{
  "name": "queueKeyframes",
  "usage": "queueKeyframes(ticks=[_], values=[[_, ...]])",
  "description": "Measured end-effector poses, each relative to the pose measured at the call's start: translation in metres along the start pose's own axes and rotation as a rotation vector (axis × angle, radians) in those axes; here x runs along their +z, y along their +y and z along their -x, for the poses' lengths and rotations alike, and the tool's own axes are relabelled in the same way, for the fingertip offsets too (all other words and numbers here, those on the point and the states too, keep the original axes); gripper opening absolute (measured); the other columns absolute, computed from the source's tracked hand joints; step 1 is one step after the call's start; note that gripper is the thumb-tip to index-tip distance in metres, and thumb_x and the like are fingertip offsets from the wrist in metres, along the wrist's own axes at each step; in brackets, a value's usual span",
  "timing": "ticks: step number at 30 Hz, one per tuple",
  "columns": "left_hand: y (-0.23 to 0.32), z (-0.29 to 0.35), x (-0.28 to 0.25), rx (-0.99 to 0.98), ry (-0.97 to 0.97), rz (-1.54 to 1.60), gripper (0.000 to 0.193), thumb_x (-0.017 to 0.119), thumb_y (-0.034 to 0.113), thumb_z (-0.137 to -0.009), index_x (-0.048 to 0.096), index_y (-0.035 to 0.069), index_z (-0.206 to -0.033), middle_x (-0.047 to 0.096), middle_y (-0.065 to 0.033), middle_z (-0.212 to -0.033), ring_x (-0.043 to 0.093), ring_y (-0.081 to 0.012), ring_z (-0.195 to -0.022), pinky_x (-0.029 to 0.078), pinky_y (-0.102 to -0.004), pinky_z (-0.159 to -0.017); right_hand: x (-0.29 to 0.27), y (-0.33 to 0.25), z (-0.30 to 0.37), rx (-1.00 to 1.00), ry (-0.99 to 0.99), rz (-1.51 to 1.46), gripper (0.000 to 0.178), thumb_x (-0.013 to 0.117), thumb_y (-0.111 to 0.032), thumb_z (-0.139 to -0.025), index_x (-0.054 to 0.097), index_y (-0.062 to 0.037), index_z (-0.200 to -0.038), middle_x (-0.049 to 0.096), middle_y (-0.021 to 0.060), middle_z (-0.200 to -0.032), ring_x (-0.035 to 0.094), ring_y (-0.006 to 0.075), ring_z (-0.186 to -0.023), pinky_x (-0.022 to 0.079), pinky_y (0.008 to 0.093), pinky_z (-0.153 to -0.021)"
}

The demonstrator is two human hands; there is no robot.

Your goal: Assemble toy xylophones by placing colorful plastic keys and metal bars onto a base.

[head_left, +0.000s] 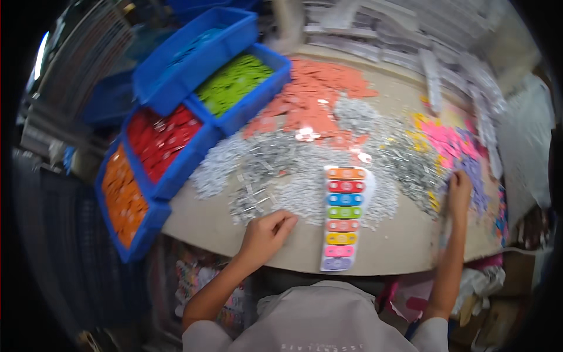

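Nearest: the colour strip (343,218) lies at the table's near edge, purple end toward me. My left hand (267,236) is loosely curled left of it; can't tell whether it holds anything. My right hand (460,188) is at the purple pieces (477,185); fingertips unclear, grip can't be told. Best, I judge: pinch lightly, avoiding the pink pieces (444,142) beyond. Farther: coral pieces (314,88).

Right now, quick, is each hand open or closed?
Left hand: curled closed near the white pieces; can't tell if it holds anything.
Right hand: at the purple pieces; too blurry to tell.
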State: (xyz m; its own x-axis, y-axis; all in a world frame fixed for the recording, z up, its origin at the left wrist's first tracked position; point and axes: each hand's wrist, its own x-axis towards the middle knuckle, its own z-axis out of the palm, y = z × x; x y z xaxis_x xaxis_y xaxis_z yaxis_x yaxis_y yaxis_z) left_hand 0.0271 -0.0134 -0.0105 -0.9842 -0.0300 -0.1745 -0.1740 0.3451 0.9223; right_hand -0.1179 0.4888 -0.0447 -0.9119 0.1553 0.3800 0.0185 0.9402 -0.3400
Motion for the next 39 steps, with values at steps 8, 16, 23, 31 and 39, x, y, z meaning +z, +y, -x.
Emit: queueKeyframes(ticks=[8,16,23,31,39], values=[[-0.023,-0.039,-0.087,0.309,0.567,-0.620,0.011,0.067,0.009,-0.090,0.072,0.002,-0.096,0.065,-0.0097,-0.088,0.064,-0.0250,-0.075,0.050,-0.0341,-0.069,0.008,0.015,-0.016,0.062,-0.141,-0.078,0.014,0.064,-0.008,-0.088,0.058,0.0037,-0.087,0.061,0.0163,-0.078,0.057,0.0270,-0.069,0.047,0.0382,-0.066],[-0.045,-0.085,-0.105,0.355,0.490,-0.801,0.007,0.072,0.010,-0.082,0.072,0.004,-0.087,0.063,-0.0089,-0.086,0.063,-0.0281,-0.088,0.049,-0.0388,-0.075,0.006,0.012,-0.019,0.050,-0.194,-0.074,0.013,0.067,-0.008,-0.084,0.058,0.0025,-0.083,0.060,0.0130,-0.072,0.056,0.0236,-0.065,0.046,0.0368,-0.064],[-0.042,-0.093,-0.106,0.332,0.375,-0.912,0.010,0.075,0.012,-0.076,0.070,0.006,-0.082,0.059,-0.0070,-0.084,0.060,-0.0279,-0.091,0.048,-0.0417,-0.077,0.002,-0.002,-0.019,0.060,-0.226,0.004,0.012,0.063,-0.007,-0.083,0.058,0.0035,-0.081,0.062,0.0169,-0.071,0.059,0.0294,-0.063,0.046,0.0402,-0.062],[-0.038,-0.099,-0.101,0.316,0.271,-0.965,0.011,0.075,0.009,-0.074,0.066,0.005,-0.076,0.060,-0.0086,-0.085,0.060,-0.0303,-0.091,0.048,-0.0426,-0.078,-0.021,-0.029,0.007,0.074,-0.002,-0.087,0.007,0.061,-0.004,-0.087,0.057,0.0021,-0.088,0.058,0.0095,-0.072,0.052,0.0176,-0.063,0.045,0.0337,-0.060],[-0.021,-0.074,-0.099,0.377,0.481,-0.910,0.013,0.071,0.009,-0.083,0.059,0.003,-0.086,0.060,-0.0102,-0.082,0.058,-0.0296,-0.082,0.045,-0.0406,-0.075,-0.030,-0.177,0.106,-0.093,-0.139,-0.538,0.014,0.065,0.002,-0.084,0.067,0.0007,-0.098,0.068,0.0083,-0.089,0.062,0.0154,-0.081,0.048,0.0293,-0.076]])
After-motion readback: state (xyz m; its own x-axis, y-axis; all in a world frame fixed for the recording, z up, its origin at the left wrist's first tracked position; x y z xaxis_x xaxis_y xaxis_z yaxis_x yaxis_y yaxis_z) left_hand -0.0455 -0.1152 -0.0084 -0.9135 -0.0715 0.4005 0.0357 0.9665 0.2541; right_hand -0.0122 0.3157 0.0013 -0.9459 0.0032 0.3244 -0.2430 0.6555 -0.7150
